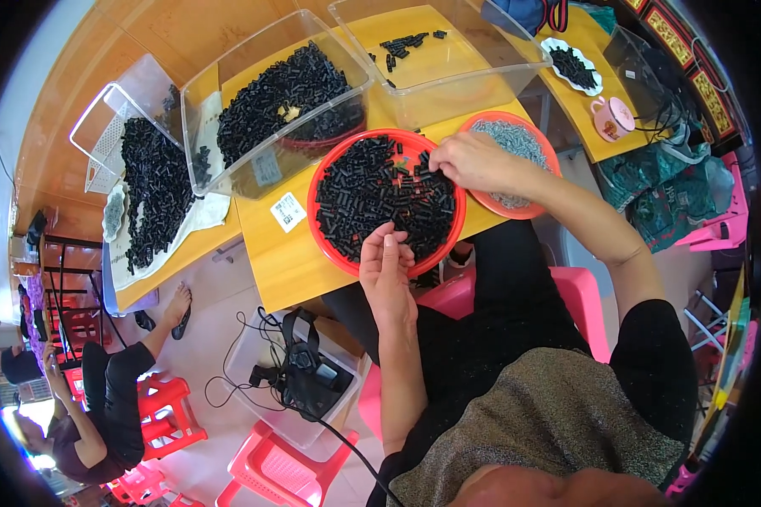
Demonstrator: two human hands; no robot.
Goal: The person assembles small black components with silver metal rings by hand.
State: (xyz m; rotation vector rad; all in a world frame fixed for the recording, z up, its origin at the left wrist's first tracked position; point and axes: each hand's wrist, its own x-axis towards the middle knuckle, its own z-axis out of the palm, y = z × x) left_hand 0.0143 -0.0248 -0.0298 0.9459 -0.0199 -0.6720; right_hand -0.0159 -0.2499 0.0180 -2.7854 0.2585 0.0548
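Observation:
A round red basin [314, 221] full of short black cylindrical plastic pieces [355, 190] stands at the table's front edge. Over its near rim, my left hand [387, 269] is curled, thumb against the fingers; whatever it holds is too small to make out. My right hand [475, 162] reaches across the basin's right side, fingers pinched together near the black pieces; anything between them is hidden. Beneath that wrist sits a smaller orange-red bowl [551, 152] of silvery screw-like metal pieces [516, 142], partly covered by my hand and forearm.
Behind the basin are a clear tub [196, 101] with many black pieces and another clear tub [448, 89] with a few. More black pieces [152, 194] lie on white cloth at left. A white dish [599, 83] and pink mug [613, 118] stand far right. Someone [114, 406] sits at left.

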